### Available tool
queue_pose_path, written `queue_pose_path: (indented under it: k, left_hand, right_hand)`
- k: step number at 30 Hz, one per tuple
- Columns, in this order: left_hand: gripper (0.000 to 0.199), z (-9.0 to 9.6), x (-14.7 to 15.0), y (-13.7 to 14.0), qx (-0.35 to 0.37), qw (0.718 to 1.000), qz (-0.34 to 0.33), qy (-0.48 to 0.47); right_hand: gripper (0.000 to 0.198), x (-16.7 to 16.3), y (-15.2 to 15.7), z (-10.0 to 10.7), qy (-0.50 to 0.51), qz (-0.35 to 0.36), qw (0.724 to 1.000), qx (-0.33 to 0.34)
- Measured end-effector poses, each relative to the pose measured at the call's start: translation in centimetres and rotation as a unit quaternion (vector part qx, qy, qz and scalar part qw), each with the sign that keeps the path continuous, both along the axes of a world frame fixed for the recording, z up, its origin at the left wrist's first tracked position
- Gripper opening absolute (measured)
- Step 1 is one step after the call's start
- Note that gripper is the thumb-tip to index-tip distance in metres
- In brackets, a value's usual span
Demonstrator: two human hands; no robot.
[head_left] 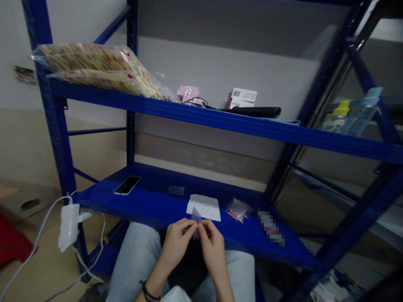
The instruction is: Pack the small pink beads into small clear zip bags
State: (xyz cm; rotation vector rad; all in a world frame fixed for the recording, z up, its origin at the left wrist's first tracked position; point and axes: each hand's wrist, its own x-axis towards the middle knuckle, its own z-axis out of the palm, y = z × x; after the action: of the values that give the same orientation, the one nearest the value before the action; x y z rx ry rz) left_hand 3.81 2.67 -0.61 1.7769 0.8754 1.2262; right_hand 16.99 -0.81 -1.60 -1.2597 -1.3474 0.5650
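Left of the fingers point(190, 231), the lower shelf point(151, 202) is open to the phone point(127, 185); rightward, a bag point(238, 209) obstructs; ahead and above, the upper shelf point(201, 116) crosses.

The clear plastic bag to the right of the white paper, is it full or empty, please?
Not empty: pink-and-white pieces show through the clear plastic bag; whether it is full, I cannot tell.

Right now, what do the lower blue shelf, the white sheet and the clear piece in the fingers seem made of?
Lower blue shelf: probably painted metal, smooth, low-sheen, with perforated uprights.
White sheet: likely matte paper, uneven-edged.
Clear piece: seemingly thin plastic film, translucent, finish unclear.
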Motion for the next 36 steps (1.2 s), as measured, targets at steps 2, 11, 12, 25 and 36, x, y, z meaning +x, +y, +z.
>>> queue_pose_path:
  k: [2,11,12,25,36]
  left_hand:
    - [0.027,-0.4,0.4,0.0,0.02,0.999,0.016,0.029]
    - [0.021,-4.3,2.0,3.2,0.091,0.972,0.178,0.127]
    - [0.021,-4.3,1.9,3.5,0.089,0.971,0.171,0.141]
    - [0.023,-1.2,0.9,-1.1,0.094,0.981,0.027,0.169]
    - [0.038,-17.7,1.6,3.3,-0.196,0.889,-0.107,0.399]
  right_hand:
    - [0.028,0.0,0.2,-0.4,0.014,-0.006,1.0,-0.014]
    - [0.017,1.4,2.5,-2.8,-0.04,-0.057,0.997,-0.025]
    - [0.015,1.8,2.6,-2.5,-0.076,-0.037,0.996,-0.024]
    - [0.027,0.6,-1.0,-0.1,-0.34,-0.09,0.932,-0.082]
    - [0.038,7.6,1.1,1.3,-0.3,-0.149,0.936,-0.106]
